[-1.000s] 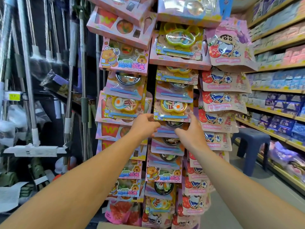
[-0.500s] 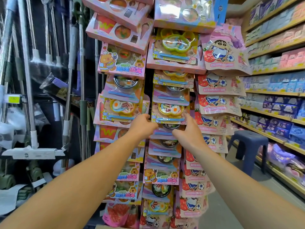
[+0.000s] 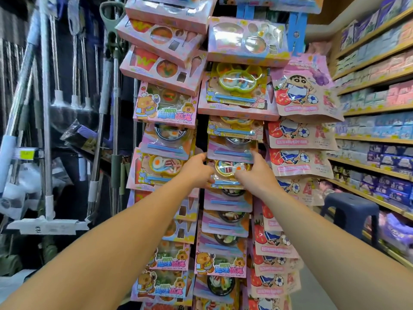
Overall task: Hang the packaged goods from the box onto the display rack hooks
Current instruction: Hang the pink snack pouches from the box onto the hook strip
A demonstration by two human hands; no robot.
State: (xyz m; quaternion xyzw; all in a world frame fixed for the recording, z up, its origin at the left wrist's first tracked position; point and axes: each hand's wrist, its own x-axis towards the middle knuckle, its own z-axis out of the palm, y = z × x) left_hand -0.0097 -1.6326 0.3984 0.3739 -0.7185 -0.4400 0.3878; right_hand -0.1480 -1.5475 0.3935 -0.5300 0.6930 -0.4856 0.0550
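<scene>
A tall display rack (image 3: 202,128) hangs full of pink toy-food packages. Both my arms reach up to its middle column. My left hand (image 3: 197,170) grips the left edge of a pink package with a yellow dish and blue chopsticks (image 3: 228,172). My right hand (image 3: 254,173) grips that same package at its right edge, thumb up by the top corner. The package sits tilted among others in the column. Its hook is hidden behind the package above (image 3: 232,147). The box of goods is out of view.
Mops and brooms (image 3: 48,135) hang on the dark wall to the left. Cartoon strawberry pouches (image 3: 300,162) fill the rack's right column. Store shelves (image 3: 375,139) with boxed goods run along the right, with a blue plastic stool (image 3: 349,212) in the aisle.
The camera has come closer to the rack. Both hands have risen slightly and closed in on the yellow-dish package in the middle column.
</scene>
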